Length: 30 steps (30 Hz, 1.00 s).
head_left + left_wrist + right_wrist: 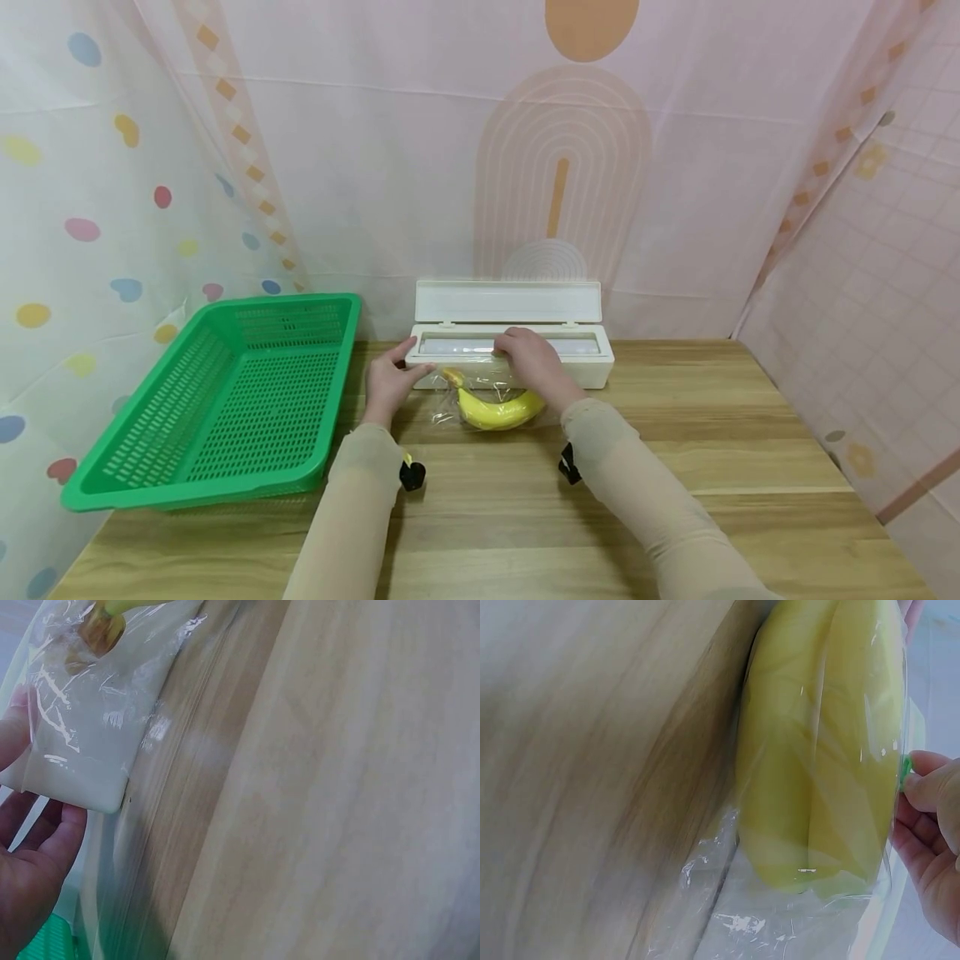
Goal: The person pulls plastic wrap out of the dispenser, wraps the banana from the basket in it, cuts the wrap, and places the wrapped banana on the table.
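A white cling film dispenser [513, 372] stands with its lid [508, 302] raised and a roll of film [457, 346] inside. Clear film comes over its front and covers a banana bunch [498, 412], seen large in the right wrist view as bananas [817, 750] under creased film. My left hand [387, 385] grips the dispenser's left end, thumb in front and fingers at the end face. With thumb and forefinger, my right hand [528, 358] pinches a small green slider [906, 769] at the dispenser's top edge. In the head view that hand hides the slider.
A green plastic basket [326, 450] with slotted sides stands on the left of the wooden table [480, 533]. Behind the dispenser hangs a patterned curtain [375, 167], and more cloth borders both sides of the table.
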{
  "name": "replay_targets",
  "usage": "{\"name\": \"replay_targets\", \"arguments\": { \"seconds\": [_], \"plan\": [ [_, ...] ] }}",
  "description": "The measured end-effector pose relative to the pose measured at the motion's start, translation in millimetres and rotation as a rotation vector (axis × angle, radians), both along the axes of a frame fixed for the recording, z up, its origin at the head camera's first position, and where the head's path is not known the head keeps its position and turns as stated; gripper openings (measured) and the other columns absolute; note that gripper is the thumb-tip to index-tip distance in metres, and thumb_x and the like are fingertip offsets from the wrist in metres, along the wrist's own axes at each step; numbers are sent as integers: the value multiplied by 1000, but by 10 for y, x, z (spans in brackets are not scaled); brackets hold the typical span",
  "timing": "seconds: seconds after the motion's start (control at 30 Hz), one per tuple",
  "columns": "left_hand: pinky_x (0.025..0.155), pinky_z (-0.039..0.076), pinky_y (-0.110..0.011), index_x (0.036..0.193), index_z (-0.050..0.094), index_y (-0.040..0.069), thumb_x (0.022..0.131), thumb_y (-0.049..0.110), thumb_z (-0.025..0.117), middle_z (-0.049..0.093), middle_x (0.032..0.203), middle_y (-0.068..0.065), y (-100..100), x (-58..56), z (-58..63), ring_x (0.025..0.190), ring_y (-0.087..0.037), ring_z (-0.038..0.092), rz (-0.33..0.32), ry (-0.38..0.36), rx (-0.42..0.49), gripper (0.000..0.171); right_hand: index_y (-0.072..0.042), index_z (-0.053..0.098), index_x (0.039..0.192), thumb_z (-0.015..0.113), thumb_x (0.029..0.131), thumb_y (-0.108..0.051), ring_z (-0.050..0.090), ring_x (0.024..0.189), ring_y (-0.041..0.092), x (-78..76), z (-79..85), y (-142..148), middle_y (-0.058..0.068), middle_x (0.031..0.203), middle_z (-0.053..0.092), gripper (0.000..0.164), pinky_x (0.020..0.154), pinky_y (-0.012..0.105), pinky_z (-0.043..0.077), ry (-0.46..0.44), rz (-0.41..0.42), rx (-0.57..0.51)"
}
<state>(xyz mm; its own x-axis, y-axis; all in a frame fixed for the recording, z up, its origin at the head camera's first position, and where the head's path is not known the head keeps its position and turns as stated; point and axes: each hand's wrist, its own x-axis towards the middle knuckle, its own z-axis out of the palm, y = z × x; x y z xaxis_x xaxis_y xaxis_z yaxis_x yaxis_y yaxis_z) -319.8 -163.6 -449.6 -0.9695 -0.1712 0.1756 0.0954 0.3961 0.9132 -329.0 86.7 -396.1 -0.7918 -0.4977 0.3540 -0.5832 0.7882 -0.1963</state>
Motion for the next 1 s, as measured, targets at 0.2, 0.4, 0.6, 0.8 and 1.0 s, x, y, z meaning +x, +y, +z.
{"name": "replay_targets", "arguments": {
  "seconds": [0.2, 0.4, 0.6, 0.8, 1.0],
  "plan": [
    [98, 48, -42, 140, 56, 6, 84, 18, 81, 53, 141, -17, 8, 2, 13, 124, -30, 53, -2, -3, 2, 63, -10, 70, 93, 64, 92, 3, 63, 93, 23, 1, 0, 27, 4, 95, 67, 15, 86, 35, 53, 11, 10, -11],
    [97, 48, -43, 140, 55, 5, 84, 16, 81, 53, 141, -18, 6, 6, 18, 123, -30, 53, -5, 5, 0, 62, -10, 70, 92, 65, 91, 3, 64, 91, 24, 11, 8, 45, 5, 94, 68, 14, 84, 35, 54, 26, 24, -21],
    [98, 47, -43, 140, 55, 5, 85, 17, 81, 53, 141, -18, 13, -2, 23, 124, -31, 53, -2, 0, -1, 62, -10, 70, 92, 64, 92, 2, 64, 92, 24, 12, 9, 64, 5, 95, 67, 14, 85, 36, 54, 25, 9, -15],
    [101, 46, -43, 140, 55, 5, 84, 17, 81, 53, 141, -18, 19, 1, 28, 127, -32, 51, 0, -1, 8, 62, -10, 71, 91, 63, 91, 5, 64, 92, 25, 4, -2, 83, 5, 95, 68, 17, 84, 37, 54, 44, 18, -15],
    [101, 46, -43, 139, 55, 4, 84, 15, 81, 53, 140, -19, 6, 10, 25, 127, -31, 51, -2, 5, 14, 62, -10, 71, 92, 64, 91, 4, 64, 91, 24, -4, -14, 91, 4, 94, 68, 15, 84, 36, 54, 38, 21, -23]
  ]
}}
